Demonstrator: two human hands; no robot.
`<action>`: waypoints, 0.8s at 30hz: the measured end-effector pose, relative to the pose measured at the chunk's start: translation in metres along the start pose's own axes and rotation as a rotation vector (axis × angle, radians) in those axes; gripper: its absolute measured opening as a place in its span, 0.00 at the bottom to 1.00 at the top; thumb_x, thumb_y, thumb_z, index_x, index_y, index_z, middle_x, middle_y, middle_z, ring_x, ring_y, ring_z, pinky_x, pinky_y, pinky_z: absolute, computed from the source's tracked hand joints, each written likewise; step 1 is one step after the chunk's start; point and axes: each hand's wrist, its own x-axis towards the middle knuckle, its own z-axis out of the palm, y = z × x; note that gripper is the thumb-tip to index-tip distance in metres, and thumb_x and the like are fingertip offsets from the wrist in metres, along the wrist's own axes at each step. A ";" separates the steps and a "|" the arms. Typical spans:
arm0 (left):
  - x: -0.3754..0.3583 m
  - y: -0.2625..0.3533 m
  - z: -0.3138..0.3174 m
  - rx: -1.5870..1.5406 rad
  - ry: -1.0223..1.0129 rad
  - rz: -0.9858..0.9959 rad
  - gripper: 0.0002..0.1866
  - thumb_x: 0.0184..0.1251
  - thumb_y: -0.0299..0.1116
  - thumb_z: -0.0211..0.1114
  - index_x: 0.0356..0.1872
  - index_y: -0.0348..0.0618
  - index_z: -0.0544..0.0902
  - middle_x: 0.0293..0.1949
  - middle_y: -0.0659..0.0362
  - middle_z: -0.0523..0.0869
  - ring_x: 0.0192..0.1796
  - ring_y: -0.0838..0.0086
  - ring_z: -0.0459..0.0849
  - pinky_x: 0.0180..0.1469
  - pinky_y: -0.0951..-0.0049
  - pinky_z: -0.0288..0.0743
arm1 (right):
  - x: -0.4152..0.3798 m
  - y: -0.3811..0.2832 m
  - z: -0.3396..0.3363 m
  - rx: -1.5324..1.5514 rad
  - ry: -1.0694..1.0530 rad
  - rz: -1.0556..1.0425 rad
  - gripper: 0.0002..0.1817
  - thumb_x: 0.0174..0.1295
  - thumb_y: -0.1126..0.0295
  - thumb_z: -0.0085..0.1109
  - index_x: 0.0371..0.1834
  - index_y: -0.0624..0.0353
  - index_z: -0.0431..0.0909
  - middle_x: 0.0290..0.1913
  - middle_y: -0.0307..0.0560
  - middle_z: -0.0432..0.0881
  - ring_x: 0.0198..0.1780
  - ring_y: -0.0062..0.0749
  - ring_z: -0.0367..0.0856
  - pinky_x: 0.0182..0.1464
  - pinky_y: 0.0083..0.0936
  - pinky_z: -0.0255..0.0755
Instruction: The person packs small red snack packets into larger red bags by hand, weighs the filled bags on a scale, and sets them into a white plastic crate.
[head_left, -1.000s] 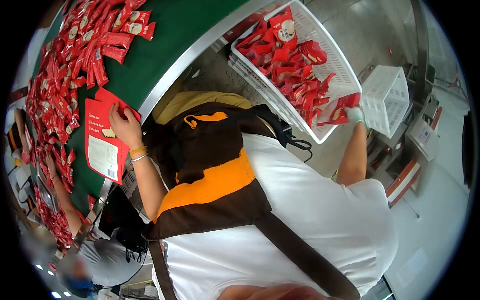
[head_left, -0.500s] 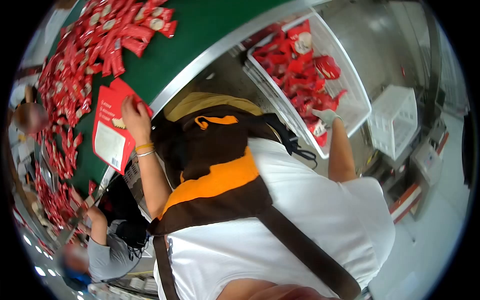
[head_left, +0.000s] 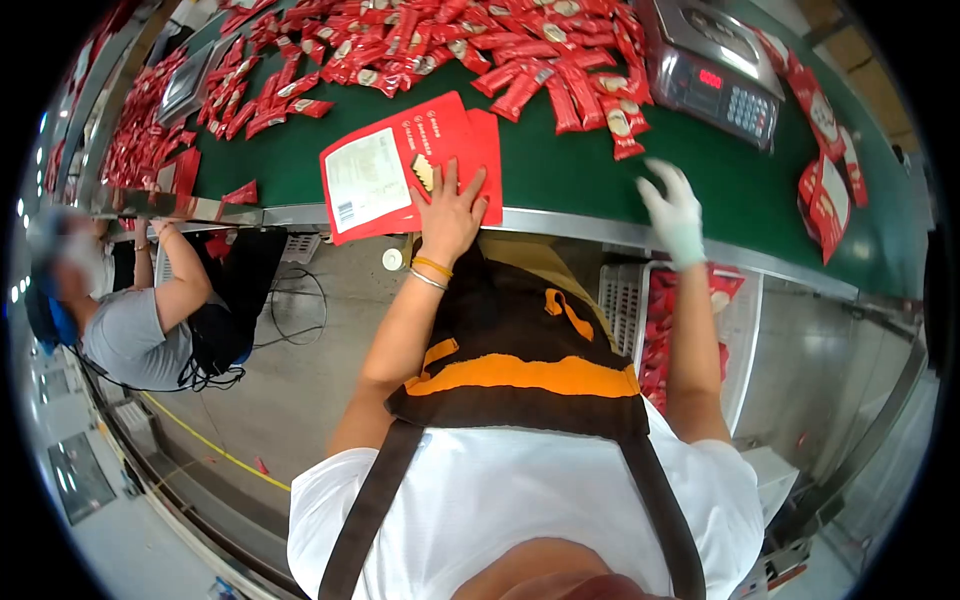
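Observation:
Flat red pouches [head_left: 370, 180] with a white label lie on the green work surface [head_left: 570, 180] near its front edge. My left hand [head_left: 449, 212], bare with bands at the wrist, rests on them with fingers spread. My right hand [head_left: 674, 214], in a pale glove, is over the front edge of the surface, fingers apart and nothing in them. Beyond it lies a pile of small red packets [head_left: 570, 90].
A digital scale [head_left: 715, 80] stands at the back right, with filled red pouches [head_left: 825, 205] beside it. Below the edge is a white crate [head_left: 745, 350] holding red pouches. A co-worker [head_left: 140, 320] sits at the left, near another scale [head_left: 190, 85].
The view has turned from the crate towards the work surface. My right hand has come up out of the crate to the surface's edge. My left hand is still on the flat pouches.

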 end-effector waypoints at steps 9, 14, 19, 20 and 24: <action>0.007 -0.004 -0.003 -0.052 -0.051 -0.100 0.21 0.72 0.42 0.55 0.63 0.52 0.78 0.68 0.49 0.72 0.71 0.51 0.67 0.63 0.31 0.60 | 0.134 -0.029 0.161 -0.564 -0.200 0.062 0.33 0.52 0.55 0.65 0.65 0.46 0.72 0.70 0.57 0.66 0.68 0.54 0.65 0.68 0.49 0.62; 0.048 0.000 -0.035 -0.137 -0.212 -0.239 0.19 0.71 0.46 0.56 0.58 0.53 0.81 0.57 0.49 0.79 0.63 0.51 0.75 0.52 0.39 0.73 | 0.105 -0.016 0.126 -0.393 -0.459 -0.287 0.32 0.54 0.57 0.65 0.66 0.39 0.71 0.71 0.48 0.66 0.70 0.52 0.64 0.71 0.46 0.59; 0.094 -0.002 -0.036 -0.113 -0.342 -0.367 0.19 0.71 0.48 0.53 0.55 0.54 0.82 0.50 0.47 0.80 0.54 0.50 0.80 0.50 0.40 0.73 | 0.079 -0.011 0.105 -0.171 -0.438 -0.279 0.30 0.65 0.62 0.59 0.72 0.45 0.67 0.70 0.52 0.69 0.69 0.48 0.67 0.70 0.35 0.62; 0.092 -0.002 -0.027 -0.115 -0.344 -0.365 0.19 0.71 0.48 0.53 0.55 0.54 0.82 0.50 0.47 0.80 0.54 0.50 0.80 0.50 0.40 0.73 | 0.078 -0.004 0.106 0.044 -0.328 -0.268 0.29 0.66 0.65 0.57 0.72 0.48 0.66 0.68 0.54 0.71 0.67 0.49 0.70 0.68 0.32 0.64; 0.075 0.000 -0.013 -0.065 -0.248 -0.281 0.20 0.67 0.37 0.56 0.59 0.51 0.77 0.47 0.46 0.80 0.53 0.50 0.81 0.54 0.30 0.65 | 0.080 0.007 0.104 -0.120 -0.366 -0.134 0.23 0.65 0.67 0.57 0.65 0.52 0.74 0.60 0.58 0.78 0.61 0.52 0.75 0.63 0.35 0.69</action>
